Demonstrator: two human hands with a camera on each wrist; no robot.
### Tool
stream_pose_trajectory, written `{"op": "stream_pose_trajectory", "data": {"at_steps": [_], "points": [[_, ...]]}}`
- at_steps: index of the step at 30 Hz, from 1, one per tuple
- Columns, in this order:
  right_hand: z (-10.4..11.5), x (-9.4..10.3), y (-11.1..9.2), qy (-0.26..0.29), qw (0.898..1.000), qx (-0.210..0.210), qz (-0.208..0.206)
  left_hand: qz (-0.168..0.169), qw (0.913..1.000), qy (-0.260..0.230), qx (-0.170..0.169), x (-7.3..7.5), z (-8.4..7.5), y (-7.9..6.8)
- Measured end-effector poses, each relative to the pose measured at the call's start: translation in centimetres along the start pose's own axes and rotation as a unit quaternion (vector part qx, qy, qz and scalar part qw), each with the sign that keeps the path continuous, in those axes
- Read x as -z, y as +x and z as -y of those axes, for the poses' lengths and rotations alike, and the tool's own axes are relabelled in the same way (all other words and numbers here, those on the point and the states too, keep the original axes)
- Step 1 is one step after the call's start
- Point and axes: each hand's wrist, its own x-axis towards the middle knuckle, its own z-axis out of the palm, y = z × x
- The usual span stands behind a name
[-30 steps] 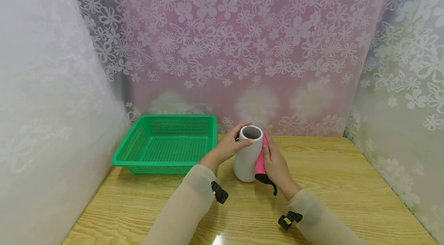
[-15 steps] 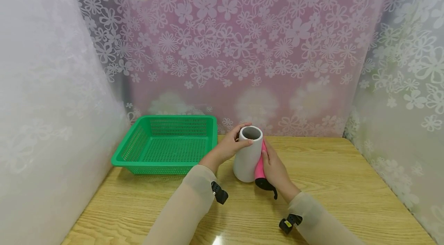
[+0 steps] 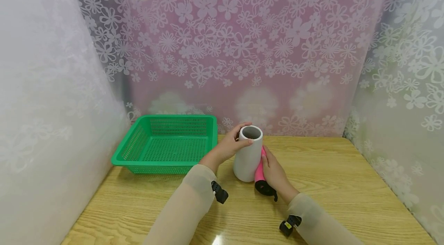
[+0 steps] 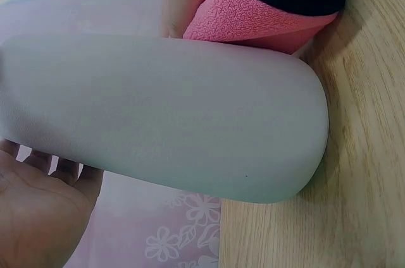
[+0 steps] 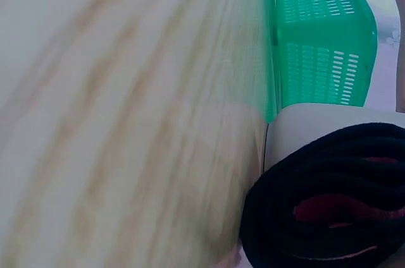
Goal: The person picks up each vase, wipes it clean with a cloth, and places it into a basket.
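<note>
A tall white vase (image 3: 248, 160), narrower at its round open top, stands on the table. My left hand (image 3: 227, 147) grips it near the rim, thumb in front and fingers behind; in the left wrist view those fingers curl behind the vase (image 4: 171, 116). Against its right side, my right hand (image 3: 275, 169) holds a pink roll with a crinkled surface and a black end (image 3: 265, 188). A black tail hangs from that end. The right wrist view shows the black end (image 5: 272, 217) as folded layers with pink inside. Most right-hand fingers are hidden behind the roll.
A green perforated plastic basket (image 3: 164, 169) sits on the table to the left of the vase. The wood-grain table (image 3: 329, 183) reaches back to a pink flowered curtain (image 3: 225, 44). Pale sheets (image 3: 52, 83) hang at both sides.
My right hand has slid down the vase's side with the pink roll, tilting it so its black end faces me more. The left hand and vase have stayed put.
</note>
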Motion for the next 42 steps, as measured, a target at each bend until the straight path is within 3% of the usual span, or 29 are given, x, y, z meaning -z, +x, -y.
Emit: {"op": "stream_pose_trajectory", "data": {"at_steps": [18, 42], "points": [[-0.04, 0.15, -0.22, -0.01, 0.998, -0.054, 0.043, -0.001, 1.0, -0.001, 0.003, -0.06, -0.04, -0.03], [0.0, 0.98, 0.09, -0.002, 0.993, -0.08, 0.089, -0.003, 0.9999, 0.012, -0.006, -0.08, 0.14, 0.08]]}}
